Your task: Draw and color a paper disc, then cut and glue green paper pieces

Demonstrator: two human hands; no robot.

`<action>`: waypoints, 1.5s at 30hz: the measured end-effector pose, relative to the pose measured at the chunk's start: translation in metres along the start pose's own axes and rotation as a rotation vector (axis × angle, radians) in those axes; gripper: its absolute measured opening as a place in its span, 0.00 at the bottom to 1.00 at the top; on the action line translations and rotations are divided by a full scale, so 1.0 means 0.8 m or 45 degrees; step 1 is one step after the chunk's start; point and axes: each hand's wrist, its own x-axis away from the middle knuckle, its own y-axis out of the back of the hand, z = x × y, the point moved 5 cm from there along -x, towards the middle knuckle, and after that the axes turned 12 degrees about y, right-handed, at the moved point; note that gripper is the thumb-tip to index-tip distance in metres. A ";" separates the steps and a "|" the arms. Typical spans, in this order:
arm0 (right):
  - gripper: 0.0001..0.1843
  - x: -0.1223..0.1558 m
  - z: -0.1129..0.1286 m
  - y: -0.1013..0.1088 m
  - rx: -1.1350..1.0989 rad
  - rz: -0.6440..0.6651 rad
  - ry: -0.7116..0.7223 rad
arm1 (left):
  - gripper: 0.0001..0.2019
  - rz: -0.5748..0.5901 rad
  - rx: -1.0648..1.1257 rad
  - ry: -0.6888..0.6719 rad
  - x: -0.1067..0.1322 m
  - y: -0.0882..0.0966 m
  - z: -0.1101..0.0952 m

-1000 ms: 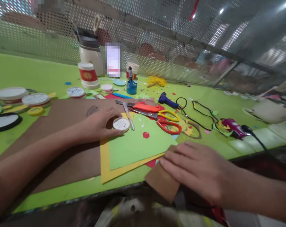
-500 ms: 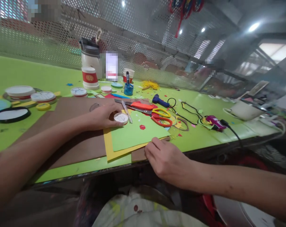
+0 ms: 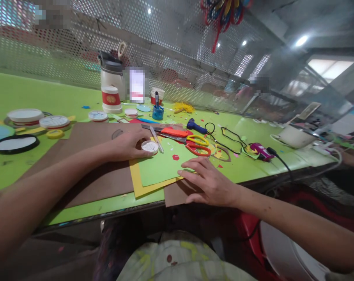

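Note:
My left hand (image 3: 130, 143) is closed on a small round white disc (image 3: 149, 146) with thin dark lines on its top, pinching its left side. The disc rests at the left of a light green paper sheet (image 3: 158, 173). Beneath that sheet a yellow sheet (image 3: 139, 192) sticks out, and brown cardboard (image 3: 101, 177) lies under both. My right hand (image 3: 213, 181) is open, fingers apart, over the right front edge of the sheets. Between the hands a small red hexagon (image 3: 176, 157) lies on the green sheet. A pale pen (image 3: 157, 139) lies beside the disc.
Behind the sheets lie orange-and-yellow-handled scissors (image 3: 198, 149) and an orange-handled cutter (image 3: 174, 132). Round lids (image 3: 54, 121), a red-and-white paper cup (image 3: 111, 100), a blue ink bottle (image 3: 158, 113) and a blue glue gun (image 3: 196, 126) stand or lie around. A purple device (image 3: 261, 151) trails a black cord.
My right hand has opened from a closed pinch at the front edge, its fingers now spread over the sheets. My left hand keeps hold of the disc. The view has shifted slightly.

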 end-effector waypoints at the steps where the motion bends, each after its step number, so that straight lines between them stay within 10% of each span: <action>1: 0.32 0.001 0.003 0.001 -0.026 -0.001 0.007 | 0.24 0.012 -0.014 -0.004 0.000 -0.001 0.000; 16: 0.34 -0.002 -0.029 -0.018 -0.225 0.359 -0.271 | 0.25 0.015 -0.048 0.060 -0.002 -0.002 0.007; 23: 0.34 -0.011 -0.045 -0.026 -0.126 0.256 -0.366 | 0.25 0.035 -0.082 0.119 -0.004 -0.004 0.011; 30: 0.28 -0.012 -0.057 -0.010 -0.005 -0.205 -0.115 | 0.26 0.041 -0.089 0.125 -0.004 -0.005 0.015; 45: 0.20 0.003 -0.037 -0.004 -0.221 -0.078 -0.130 | 0.27 0.047 -0.044 0.145 0.000 -0.004 0.019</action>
